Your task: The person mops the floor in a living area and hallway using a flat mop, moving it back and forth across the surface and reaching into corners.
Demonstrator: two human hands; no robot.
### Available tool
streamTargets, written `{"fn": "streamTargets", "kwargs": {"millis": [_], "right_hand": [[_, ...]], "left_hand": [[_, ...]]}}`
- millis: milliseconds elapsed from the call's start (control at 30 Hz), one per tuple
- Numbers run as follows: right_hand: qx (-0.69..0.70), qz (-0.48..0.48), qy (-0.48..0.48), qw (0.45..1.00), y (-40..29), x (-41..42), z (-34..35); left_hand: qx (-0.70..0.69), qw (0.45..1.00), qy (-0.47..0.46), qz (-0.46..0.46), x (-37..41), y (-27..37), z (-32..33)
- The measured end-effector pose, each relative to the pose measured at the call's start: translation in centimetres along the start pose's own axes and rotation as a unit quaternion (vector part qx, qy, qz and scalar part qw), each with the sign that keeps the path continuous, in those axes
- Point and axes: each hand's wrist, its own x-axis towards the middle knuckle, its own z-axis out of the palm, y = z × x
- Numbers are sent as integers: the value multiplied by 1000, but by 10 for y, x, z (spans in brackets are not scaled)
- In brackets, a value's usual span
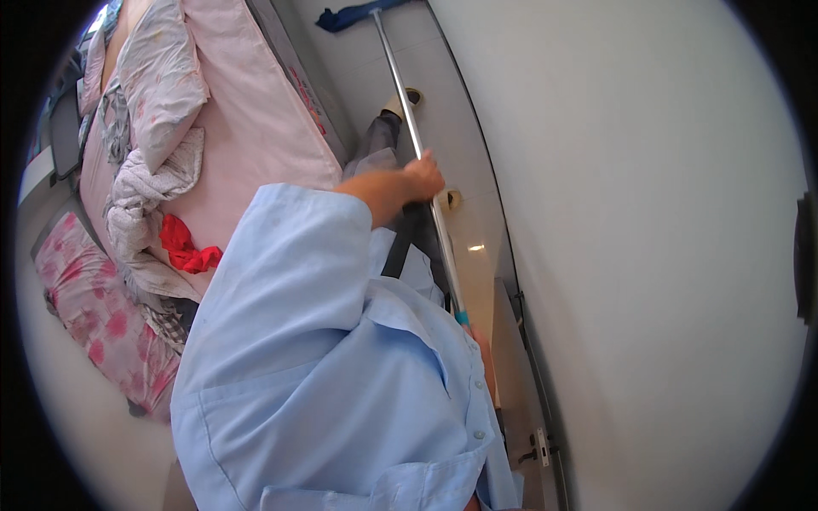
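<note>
A flat mop with a blue cloth head (354, 16) rests on the tiled floor at the top of the view. Its shiny metal pole (397, 80) slants down toward my body. My left hand (425, 177) is closed around the middle of that pole. Below it, a teal grip (462, 317) forms the lower part of the handle. My right hand (484, 358) is at this end, closed on the handle, with most of it hidden behind my light blue shirt (319, 358).
At left is a bed with a pink sheet (255, 108), crumpled bedding (153, 179) and a red cloth (186, 248). A pink-patterned pillow (105, 316) lies beyond it. A white wall (639, 191) runs along the right. My slippered foot (409, 101) is beside the pole. A door latch (542, 447) shows low down.
</note>
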Motion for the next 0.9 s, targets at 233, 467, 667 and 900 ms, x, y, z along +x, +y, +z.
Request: {"fn": "streamTargets", "kwargs": {"millis": [233,467,667,900], "right_hand": [[-26,128,21,991,116,-162,-61],[-16,162,-16,987,162,-261,-101],[-68,-44,-18,997,77,-89,-54],[-42,-47,-41,997,-34,10,-4]], "left_hand": [[-32,977,-100,186,-17,210,28],[-110,946,-47,300,-45,291,10],[-63,992,-65,90,-43,103,-45],[30,996,30,-73,-41,-25,-47]]}}
